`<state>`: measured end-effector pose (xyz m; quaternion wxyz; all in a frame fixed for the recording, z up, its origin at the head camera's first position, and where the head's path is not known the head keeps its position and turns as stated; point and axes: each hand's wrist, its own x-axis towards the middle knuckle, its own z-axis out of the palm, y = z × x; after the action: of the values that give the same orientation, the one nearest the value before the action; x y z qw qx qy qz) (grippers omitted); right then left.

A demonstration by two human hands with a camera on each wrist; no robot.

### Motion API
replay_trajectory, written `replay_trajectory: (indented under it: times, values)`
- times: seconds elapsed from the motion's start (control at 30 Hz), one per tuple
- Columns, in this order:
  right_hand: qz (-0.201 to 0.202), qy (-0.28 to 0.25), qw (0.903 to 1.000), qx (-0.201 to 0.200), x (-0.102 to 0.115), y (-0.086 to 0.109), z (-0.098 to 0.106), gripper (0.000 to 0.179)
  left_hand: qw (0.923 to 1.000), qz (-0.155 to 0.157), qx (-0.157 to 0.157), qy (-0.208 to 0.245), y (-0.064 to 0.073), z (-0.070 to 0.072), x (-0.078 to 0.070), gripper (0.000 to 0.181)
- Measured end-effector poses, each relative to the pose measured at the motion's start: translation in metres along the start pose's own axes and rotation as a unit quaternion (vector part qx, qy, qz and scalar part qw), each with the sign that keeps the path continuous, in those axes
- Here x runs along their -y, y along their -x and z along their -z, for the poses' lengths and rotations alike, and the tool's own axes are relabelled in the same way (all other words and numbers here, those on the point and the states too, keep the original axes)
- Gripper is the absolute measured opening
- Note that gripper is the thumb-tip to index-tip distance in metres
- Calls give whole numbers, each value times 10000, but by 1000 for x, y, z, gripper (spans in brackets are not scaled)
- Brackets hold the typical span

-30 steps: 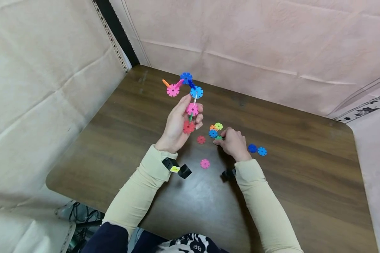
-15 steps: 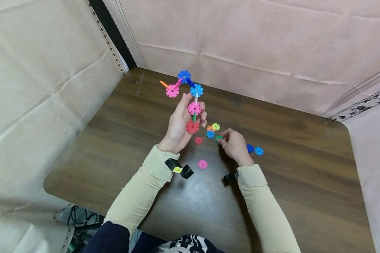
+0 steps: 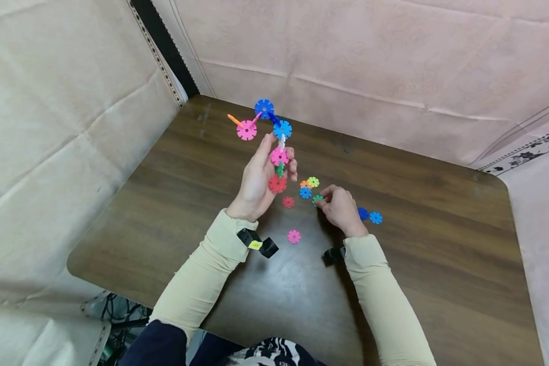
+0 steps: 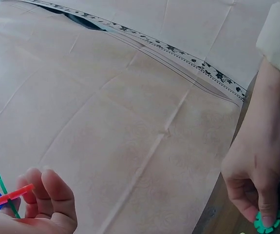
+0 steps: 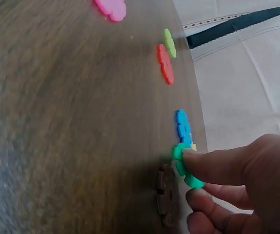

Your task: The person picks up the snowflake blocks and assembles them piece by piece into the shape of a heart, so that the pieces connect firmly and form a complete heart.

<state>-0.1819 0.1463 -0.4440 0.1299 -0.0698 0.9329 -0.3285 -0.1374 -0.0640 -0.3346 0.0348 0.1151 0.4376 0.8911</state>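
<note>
Here's the right hand (image 3: 341, 209) — thumb and fingers pinching the green disc (image 3: 316, 201) near its edge | blue disc (image 3: 305, 193) just left of that pinch | left hand (image 3: 255, 182), fingers curled, holds the linked chain (image 3: 280, 152) farther left — pinch lightly, far edge bare, chain steady!

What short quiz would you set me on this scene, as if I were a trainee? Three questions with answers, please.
1. Which hand pinches the green, round, notched plastic disc?
2. True or false: the left hand holds the multicoloured chain of round, notched plastic discs.
3. Fill the gap: among the loose discs on the brown, wood-grained table, the one nearest the person's body is ____.

Key:
1. The right hand.
2. True.
3. Pink (the pink, round, notched plastic disc).
</note>
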Motion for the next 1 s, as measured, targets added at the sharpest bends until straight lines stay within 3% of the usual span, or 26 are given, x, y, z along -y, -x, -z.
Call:
replay_trajectory:
  times: [0.13, 0.2, 0.3, 0.43, 0.6, 0.8, 1.0]
  values:
    - [237, -783, 9963, -261, 6, 9, 4, 25, 9999, 41, -112, -3, 0, 0, 3, 37]
    - [440, -1422, 9869, -631, 15, 20, 9, 29, 9998, 94, -149, -69, -1, 0, 5, 42]
    - [974, -2383, 9570, -1337, 39, 45, 15, 34, 9996, 82, -178, -193, -1, -2, 7, 43]
    - [1913, -2915, 9164, -1965, 76, 81, 18, 22, 9997, -113, -208, -94, -3, -8, 6, 29]
    - [2550, -3003, 8869, -2414, 106, 108, 17, 14, 9988, -445, -227, 2, -7, -18, 11, 20]
    - [2708, -3104, 8697, -2718, 92, 99, 2, 14, 9966, -792, -215, -81, -7, -24, 22, 11]
    - [2721, -2973, 8663, -2950, 90, 101, -1, 14, 9958, -889, -155, 141, -6, -30, 33, 28]
